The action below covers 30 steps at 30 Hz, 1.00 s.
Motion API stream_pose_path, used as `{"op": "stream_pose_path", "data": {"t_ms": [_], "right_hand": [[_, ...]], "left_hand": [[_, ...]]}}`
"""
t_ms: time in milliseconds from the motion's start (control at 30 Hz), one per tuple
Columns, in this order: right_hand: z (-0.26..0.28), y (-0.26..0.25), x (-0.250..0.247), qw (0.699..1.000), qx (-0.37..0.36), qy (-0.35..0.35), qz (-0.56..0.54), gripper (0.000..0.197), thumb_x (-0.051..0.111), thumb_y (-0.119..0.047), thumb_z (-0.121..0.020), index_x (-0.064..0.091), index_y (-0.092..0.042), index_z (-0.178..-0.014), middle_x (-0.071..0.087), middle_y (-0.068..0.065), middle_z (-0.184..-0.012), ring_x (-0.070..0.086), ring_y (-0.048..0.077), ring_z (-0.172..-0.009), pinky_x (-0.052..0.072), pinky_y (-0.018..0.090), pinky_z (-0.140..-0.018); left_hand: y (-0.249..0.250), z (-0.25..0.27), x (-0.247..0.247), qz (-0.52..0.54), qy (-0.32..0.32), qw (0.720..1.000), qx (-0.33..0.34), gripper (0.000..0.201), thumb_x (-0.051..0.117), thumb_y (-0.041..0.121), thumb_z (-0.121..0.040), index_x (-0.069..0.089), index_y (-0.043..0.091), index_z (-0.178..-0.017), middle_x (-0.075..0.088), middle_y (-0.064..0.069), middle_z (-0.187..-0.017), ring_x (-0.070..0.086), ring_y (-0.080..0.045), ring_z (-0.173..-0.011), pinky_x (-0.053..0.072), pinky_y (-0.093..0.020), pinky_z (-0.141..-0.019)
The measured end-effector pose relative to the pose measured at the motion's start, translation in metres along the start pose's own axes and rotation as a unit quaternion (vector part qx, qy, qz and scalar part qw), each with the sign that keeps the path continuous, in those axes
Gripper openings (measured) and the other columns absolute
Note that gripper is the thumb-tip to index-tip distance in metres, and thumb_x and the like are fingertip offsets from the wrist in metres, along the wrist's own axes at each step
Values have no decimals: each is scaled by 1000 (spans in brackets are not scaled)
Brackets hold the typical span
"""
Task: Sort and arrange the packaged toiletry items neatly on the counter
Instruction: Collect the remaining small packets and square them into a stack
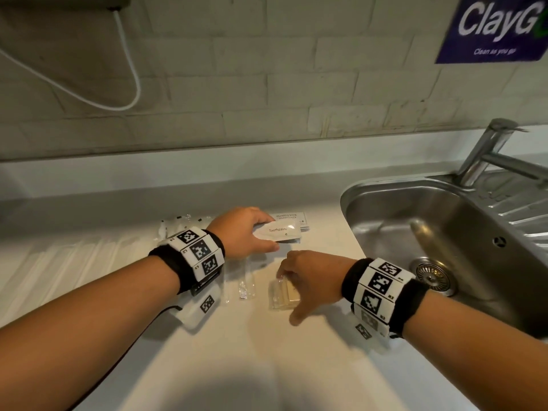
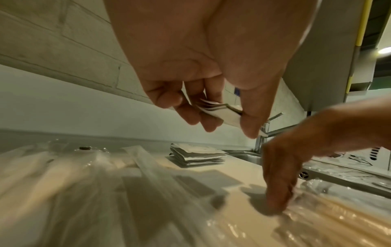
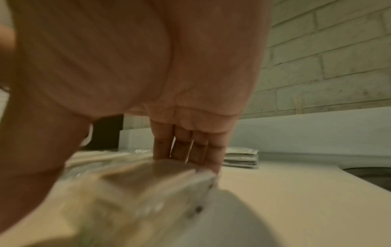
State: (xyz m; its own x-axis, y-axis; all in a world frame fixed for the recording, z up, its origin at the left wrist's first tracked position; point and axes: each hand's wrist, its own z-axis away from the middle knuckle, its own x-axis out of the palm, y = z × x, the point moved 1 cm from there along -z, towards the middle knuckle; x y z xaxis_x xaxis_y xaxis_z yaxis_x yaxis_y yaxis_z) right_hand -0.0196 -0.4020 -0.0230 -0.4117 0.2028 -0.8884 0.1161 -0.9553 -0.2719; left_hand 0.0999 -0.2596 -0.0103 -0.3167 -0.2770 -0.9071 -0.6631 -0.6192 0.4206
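Observation:
My left hand point(image 1: 268, 231) hovers over the back of the counter and pinches a small stack of white toothpaste sachets point(image 1: 277, 230) between thumb and fingers; the left wrist view shows the sachets point(image 2: 220, 112) fanned in that grip. Just behind them, a stack of shampoo sachets point(image 1: 292, 218) lies flat on the counter. My right hand point(image 1: 292, 295) reaches over a clear-wrapped tan packet point(image 1: 277, 292). Its straight fingers point(image 3: 186, 150) touch the packet's far end, and the thumb is spread toward me.
Long clear-wrapped items point(image 1: 246, 280) lie left of the tan packet, and more lie under my left wrist point(image 1: 184, 223). A steel sink point(image 1: 370, 191) with a faucet point(image 1: 486, 152) borders the counter on the right. A white cable point(image 1: 130, 69) hangs on the tiled wall.

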Motion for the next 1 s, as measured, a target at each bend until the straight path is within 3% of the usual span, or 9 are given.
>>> {"op": "stream_pose_path", "data": {"t_ms": [67, 133, 233, 300, 367, 467, 567, 700, 1000], "right_hand": [[9, 4, -16, 999, 15, 23, -40, 70, 79, -62, -60, 64, -22, -114, 63, -8, -109, 60, 12, -94, 51, 27, -85], [17, 11, -35, 992, 28, 87, -85, 46, 74, -60, -69, 69, -19, -89, 67, -8, -84, 59, 9, -73, 48, 23, -68], [22, 24, -59, 977, 52, 178, -110, 37, 73, -51, -75, 61, -17, -67, 57, -8, -59, 49, 8, -53, 40, 24, -56], [18, 30, -68, 974, 57, 199, -87, 27, 73, -45, -76, 62, -20, -75, 63, -8, -72, 51, 8, -58, 40, 24, -57], [11, 32, -68, 984, 56, 165, -47, 37, 75, -42, -75, 62, -21, -102, 61, -4, -100, 53, 10, -72, 41, 23, -62], [-5, 35, -58, 994, 67, 82, -21, 60, 78, -35, -75, 52, -21, -126, 56, -1, -116, 57, 17, -91, 46, 27, -76], [-17, 38, -48, 996, 79, 47, 8, 54, 75, -29, -77, 54, -19, -126, 65, 2, -115, 61, 20, -94, 51, 29, -80], [-26, 41, -42, 995, 84, 41, 27, 46, 74, -28, -77, 60, -14, -118, 67, 4, -109, 58, 19, -86, 46, 25, -73], [-40, 47, -31, 995, 91, 35, 25, 50, 79, -34, -72, 64, -15, -115, 67, 3, -107, 63, 21, -94, 54, 33, -83]], "left_hand": [[3, -4, 3, -21, -11, 1000, 3, 56, 73, 52, -78, 63, 27, -127, 65, 10, -117, 55, -11, -95, 40, -25, -75], [5, -8, 4, -26, -22, 999, -4, 51, 73, 52, -78, 66, 29, -123, 67, 10, -113, 55, -11, -87, 41, -25, -70], [7, -14, 5, -27, -37, 999, -18, 42, 74, 52, -76, 69, 31, -112, 69, 12, -99, 60, -11, -81, 48, -27, -69], [11, -16, 7, -39, -50, 998, -19, 37, 74, 52, -76, 70, 31, -107, 66, 13, -85, 60, -11, -74, 46, -27, -64], [18, -18, 10, -49, -59, 997, -16, 34, 74, 52, -75, 70, 31, -102, 61, 13, -75, 58, -12, -69, 44, -27, -60], [24, -22, 16, -30, -64, 997, -20, 38, 75, 50, -73, 71, 31, -105, 69, 12, -87, 64, -12, -77, 54, -32, -70], [27, -25, 23, -27, -71, 997, -19, 39, 75, 51, -72, 71, 31, -105, 70, 10, -92, 65, -15, -82, 56, -35, -75], [26, -29, 32, -46, -90, 995, -23, 40, 77, 54, -70, 70, 27, -99, 66, 7, -87, 62, -16, -79, 49, -30, -67], [17, -37, 42, -67, -117, 990, -41, 43, 83, 39, -69, 66, 22, -105, 65, 4, -94, 61, -16, -82, 47, -26, -68]]}}
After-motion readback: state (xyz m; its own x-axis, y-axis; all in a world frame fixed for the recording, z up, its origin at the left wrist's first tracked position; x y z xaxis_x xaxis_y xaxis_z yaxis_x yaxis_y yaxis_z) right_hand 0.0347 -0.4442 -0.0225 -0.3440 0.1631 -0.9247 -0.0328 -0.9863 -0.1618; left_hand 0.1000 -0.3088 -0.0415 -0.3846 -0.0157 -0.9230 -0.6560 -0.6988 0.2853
